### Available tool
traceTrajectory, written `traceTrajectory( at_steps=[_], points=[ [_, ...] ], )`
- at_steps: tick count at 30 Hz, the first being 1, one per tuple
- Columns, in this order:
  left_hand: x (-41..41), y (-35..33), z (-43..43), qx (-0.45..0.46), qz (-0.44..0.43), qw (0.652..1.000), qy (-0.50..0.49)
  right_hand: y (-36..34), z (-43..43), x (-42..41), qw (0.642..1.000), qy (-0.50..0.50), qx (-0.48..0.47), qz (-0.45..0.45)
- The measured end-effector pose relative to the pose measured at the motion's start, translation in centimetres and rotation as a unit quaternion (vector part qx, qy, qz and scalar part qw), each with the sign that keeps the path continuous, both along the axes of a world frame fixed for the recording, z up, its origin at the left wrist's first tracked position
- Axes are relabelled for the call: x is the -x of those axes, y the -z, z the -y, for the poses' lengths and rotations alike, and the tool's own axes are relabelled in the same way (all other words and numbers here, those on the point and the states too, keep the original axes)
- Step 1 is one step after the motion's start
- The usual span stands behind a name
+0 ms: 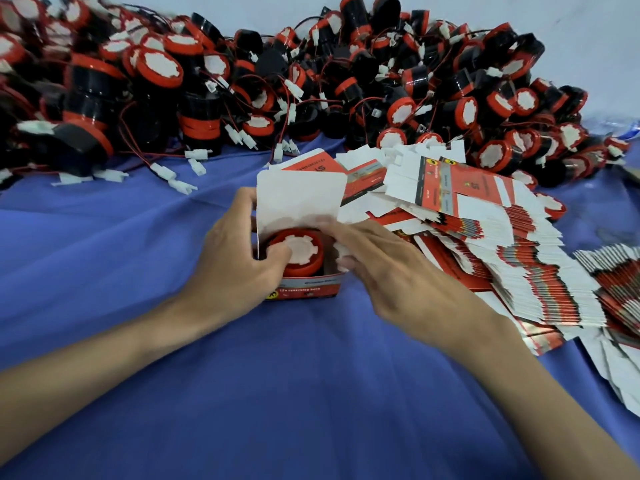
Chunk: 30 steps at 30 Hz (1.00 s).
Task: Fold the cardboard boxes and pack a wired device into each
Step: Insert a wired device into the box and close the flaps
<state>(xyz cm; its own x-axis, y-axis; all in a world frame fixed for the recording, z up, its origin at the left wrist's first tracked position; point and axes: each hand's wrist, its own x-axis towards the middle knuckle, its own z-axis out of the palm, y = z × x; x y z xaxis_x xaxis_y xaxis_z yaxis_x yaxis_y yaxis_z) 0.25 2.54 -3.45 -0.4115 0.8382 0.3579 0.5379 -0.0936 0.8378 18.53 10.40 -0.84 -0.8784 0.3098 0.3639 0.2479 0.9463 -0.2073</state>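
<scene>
While our left hand (235, 261) grips the open cardboard box (308, 289) by its left wall, fingers curled behind that wall, its thumb presses down on the wired device (299, 254) that sits inside. The device is a black cylinder with a red rim and a white centre, and it stands upright in the box with its face turned up. At the back of the box the white lid flap (300, 197) stands upright. Our right hand (388, 271) lies against the right side of the box, its fingers (332, 227) nearly straight and a little apart, with the tips touching the right edge; the hand is blurred, so we cannot tell any finer contact.

Under the box a blue cloth (311, 393) covers the counter. Beyond the box a large heap of the same wired devices (242, 81) runs across the counter, with red and black wires and white plug connectors (197, 166) trailing out of it. Right of the box, fanned stacks of flat unfolded boxes (519, 258), printed red and white, lie overlapping each other.
</scene>
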Motion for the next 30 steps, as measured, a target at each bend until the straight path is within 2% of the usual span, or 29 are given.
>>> traceTrajectory(
  at_steps=[6,10,13,19,21,24,27,30],
  points=[
    [0.3,0.3,-0.5,0.028,0.07,0.995,0.066,0.6,-1.0,0.2,0.986,0.036,-0.003,-0.162],
    [0.4,0.3,-0.4,0.023,0.082,0.993,0.077,1.1,-0.4,0.6,0.984,0.064,-0.062,-0.152],
    [0.5,0.2,-0.4,0.004,0.082,0.995,0.049,1.0,0.1,1.1,0.983,0.067,-0.109,-0.134],
    [0.5,0.1,-0.3,-0.006,0.117,0.993,0.003,0.8,0.3,0.9,0.992,0.027,-0.106,-0.068],
    [0.6,0.1,-0.4,-0.003,0.107,0.994,0.008,1.3,0.0,1.0,0.993,0.023,-0.086,-0.079],
    [0.6,0.3,-0.5,0.008,0.097,0.995,0.023,1.6,-0.5,0.8,0.989,0.028,0.021,-0.141],
    [0.6,0.4,-0.5,0.029,0.102,0.994,0.036,2.0,-1.1,0.6,0.978,0.04,-0.031,-0.203],
    [0.7,0.4,-0.6,0.031,0.105,0.993,0.043,2.3,-1.4,0.8,0.976,0.008,-0.062,-0.207]
  ],
)
